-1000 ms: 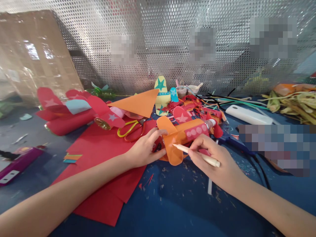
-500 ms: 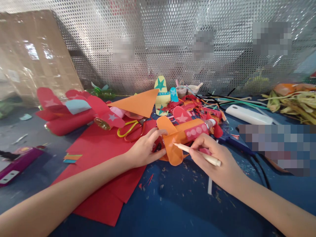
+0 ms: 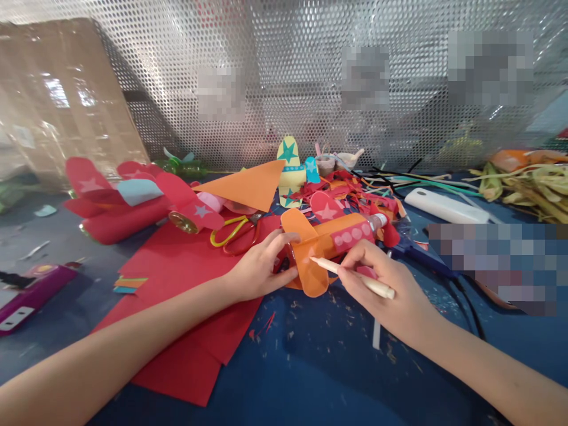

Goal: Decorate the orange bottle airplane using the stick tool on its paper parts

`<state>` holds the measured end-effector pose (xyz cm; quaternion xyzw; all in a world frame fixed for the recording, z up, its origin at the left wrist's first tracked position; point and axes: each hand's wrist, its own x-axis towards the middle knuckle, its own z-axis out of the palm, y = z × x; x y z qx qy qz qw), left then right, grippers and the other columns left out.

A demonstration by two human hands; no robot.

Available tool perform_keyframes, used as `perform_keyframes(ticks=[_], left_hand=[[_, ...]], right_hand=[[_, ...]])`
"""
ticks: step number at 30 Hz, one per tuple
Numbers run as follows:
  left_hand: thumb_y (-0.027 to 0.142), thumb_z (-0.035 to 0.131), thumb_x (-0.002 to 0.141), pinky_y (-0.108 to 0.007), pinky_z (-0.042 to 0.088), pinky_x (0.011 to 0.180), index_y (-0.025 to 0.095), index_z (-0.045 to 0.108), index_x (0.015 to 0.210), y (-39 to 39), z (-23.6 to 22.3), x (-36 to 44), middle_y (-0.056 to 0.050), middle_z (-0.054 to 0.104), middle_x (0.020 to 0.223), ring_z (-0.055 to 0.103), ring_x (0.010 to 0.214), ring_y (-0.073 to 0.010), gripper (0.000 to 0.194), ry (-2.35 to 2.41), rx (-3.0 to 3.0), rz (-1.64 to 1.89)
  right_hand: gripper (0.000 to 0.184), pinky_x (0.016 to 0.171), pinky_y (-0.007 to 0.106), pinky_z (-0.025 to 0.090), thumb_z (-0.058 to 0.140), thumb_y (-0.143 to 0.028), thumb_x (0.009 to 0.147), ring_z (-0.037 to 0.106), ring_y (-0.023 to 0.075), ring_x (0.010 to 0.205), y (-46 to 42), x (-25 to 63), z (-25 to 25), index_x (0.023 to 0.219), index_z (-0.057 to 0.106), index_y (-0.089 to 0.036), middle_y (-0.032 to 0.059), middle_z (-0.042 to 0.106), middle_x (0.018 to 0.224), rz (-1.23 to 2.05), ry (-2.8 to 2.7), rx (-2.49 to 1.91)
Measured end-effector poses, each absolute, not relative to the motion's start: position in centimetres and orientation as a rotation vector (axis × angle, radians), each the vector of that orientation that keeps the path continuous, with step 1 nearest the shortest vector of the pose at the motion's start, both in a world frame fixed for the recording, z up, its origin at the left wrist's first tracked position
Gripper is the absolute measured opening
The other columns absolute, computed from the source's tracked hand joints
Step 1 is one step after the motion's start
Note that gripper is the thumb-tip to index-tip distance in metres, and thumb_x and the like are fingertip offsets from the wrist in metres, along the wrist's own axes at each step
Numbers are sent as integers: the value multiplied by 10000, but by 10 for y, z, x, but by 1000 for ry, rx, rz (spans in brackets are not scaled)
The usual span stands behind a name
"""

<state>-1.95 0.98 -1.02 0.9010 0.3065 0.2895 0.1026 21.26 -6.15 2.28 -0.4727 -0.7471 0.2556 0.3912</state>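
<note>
My left hand [image 3: 260, 266] grips the near-left end of an orange toy plane [image 3: 313, 284], its thumb and fingers closed round the body by the wing. The plane looks built on a bottle, with a red dotted strip along its side and a red tail fin with a pink star. In my right hand [image 3: 381, 278] is a cream-coloured pen [image 3: 376, 286], pinched between thumb and fingers and slanting down to the left. Its tip meets the orange wing at a small pale mark, whose shape is partly hidden.
Red paper sheets [image 3: 177, 307] and yellow-handled scissors [image 3: 235, 232] lie left of the plane. Behind are a red toy plane [image 3: 126, 222], an orange paper piece [image 3: 251, 186] and red scraps [image 3: 350, 186]. A blue glue gun [image 3: 423, 260] and its cord lie right, a purple cutter [image 3: 39, 296] far left.
The pen tip and my right hand have shifted very slightly left over the wing. My left hand keeps its hold on the plane, and the other things stay put.
</note>
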Motion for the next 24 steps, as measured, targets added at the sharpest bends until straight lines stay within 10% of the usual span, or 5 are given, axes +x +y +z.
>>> perform_keyframes(ticks=[24], left_hand=[[318, 568, 871, -402, 514, 901, 178, 390, 1253, 11, -13, -21, -135, 547, 1186, 579, 1092, -240, 444, 932, 2633, 836]], right_hand=[[159, 417, 214, 309, 522, -238, 855, 407, 82, 441, -61, 214, 24, 712, 455, -222, -60, 485, 568, 606, -1855, -1258]])
